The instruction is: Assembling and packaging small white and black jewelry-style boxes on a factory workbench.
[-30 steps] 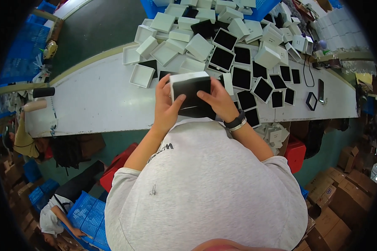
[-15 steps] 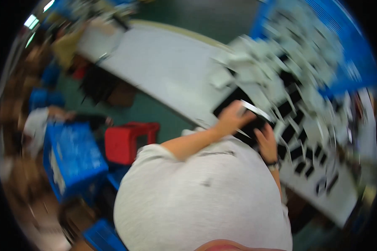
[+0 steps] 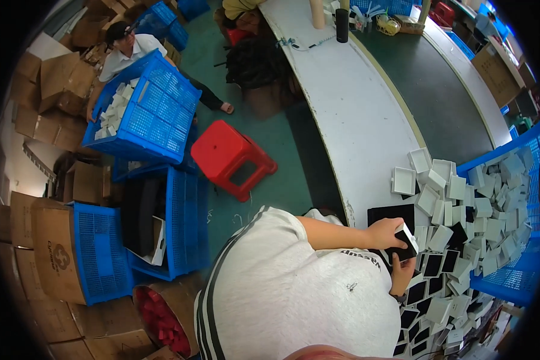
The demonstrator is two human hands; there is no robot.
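Note:
My left hand (image 3: 385, 231) grips the upper edge of a small box with white sides and a black inside (image 3: 404, 243), held over the front edge of the long white table (image 3: 348, 114). My right hand (image 3: 404, 277) supports the same box from below, with a dark watch on that wrist. A flat black tray (image 3: 391, 214) lies on the table just beyond my left hand. A heap of white box halves (image 3: 462, 198) spreads to the right, and rows of black-lined box halves (image 3: 432, 282) lie near my right hand.
A red plastic stool (image 3: 231, 157) stands on the green floor to my left. Blue crates (image 3: 147, 114) and brown cartons (image 3: 51, 252) crowd the far left, where another person (image 3: 129, 45) sits behind a crate. A dark conveyor belt (image 3: 447, 90) runs beyond the table.
My head has swung left, so the table now runs along the right side and the floor, stool and crates have come into view. Both hands still hold the box.

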